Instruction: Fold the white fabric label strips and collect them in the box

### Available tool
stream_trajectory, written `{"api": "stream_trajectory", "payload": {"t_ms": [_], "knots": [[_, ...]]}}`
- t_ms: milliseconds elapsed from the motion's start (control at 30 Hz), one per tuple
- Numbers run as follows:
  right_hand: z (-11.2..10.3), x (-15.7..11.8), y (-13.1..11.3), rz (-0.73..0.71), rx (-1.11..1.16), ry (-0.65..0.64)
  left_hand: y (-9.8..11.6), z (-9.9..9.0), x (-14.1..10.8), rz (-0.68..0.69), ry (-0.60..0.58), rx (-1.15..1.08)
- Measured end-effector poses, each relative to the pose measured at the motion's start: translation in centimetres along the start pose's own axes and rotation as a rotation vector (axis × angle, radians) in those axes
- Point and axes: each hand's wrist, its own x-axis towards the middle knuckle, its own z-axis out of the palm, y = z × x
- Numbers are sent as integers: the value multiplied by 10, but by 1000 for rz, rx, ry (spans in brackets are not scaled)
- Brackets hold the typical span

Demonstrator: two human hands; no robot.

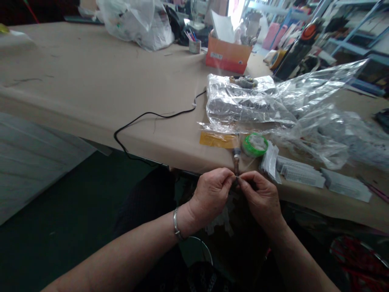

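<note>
My left hand, with a metal bangle at the wrist, pinches thumb to forefinger just off the table's front edge. My right hand pinches close beside it, the fingertips of both nearly meeting. Whatever lies between them is too small to make out. Just beyond the fingertips, a thin pen-like tool with a brownish tip end points toward me over the edge. A round green-rimmed tub with whitish contents stands right of it, and an amber-coloured strip lies to its left.
Stacks of printed labels lie along the front edge at right. Clear plastic bags cover the table behind. A black cord runs left over the edge. Farther back are an orange box, a pen cup and a white bag.
</note>
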Motion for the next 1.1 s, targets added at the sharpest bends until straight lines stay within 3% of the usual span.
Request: {"api": "stream_trajectory", "payload": {"t_ms": [100,200,333,467,600,733,800,967,1100], "knots": [[-7,-10,-5,-90,-109,-17,2,-3,-7,5,-12,9],[-24,-15,-17,-311,-319,2,0,-6,-17,0,-38,21],[-51,10,-27,-555,-656,164,-14,-7,-24,-45,-43,30],[-60,51,-23,-549,-1001,217,-27,-8,-27,-65,-50,63],[-65,62,-15,-565,-953,188,-31,-8,-32,-96,-67,130],[-87,41,-2,-509,-646,343,-30,-2,-36,-125,-110,121],[-95,27,10,-466,-584,343,-29,3,-38,-139,-146,91],[-93,-4,48,-521,-839,245,-24,19,-43,-175,-228,60],[-85,-14,62,-514,-927,261,-20,32,-46,-164,-277,-6]]}}
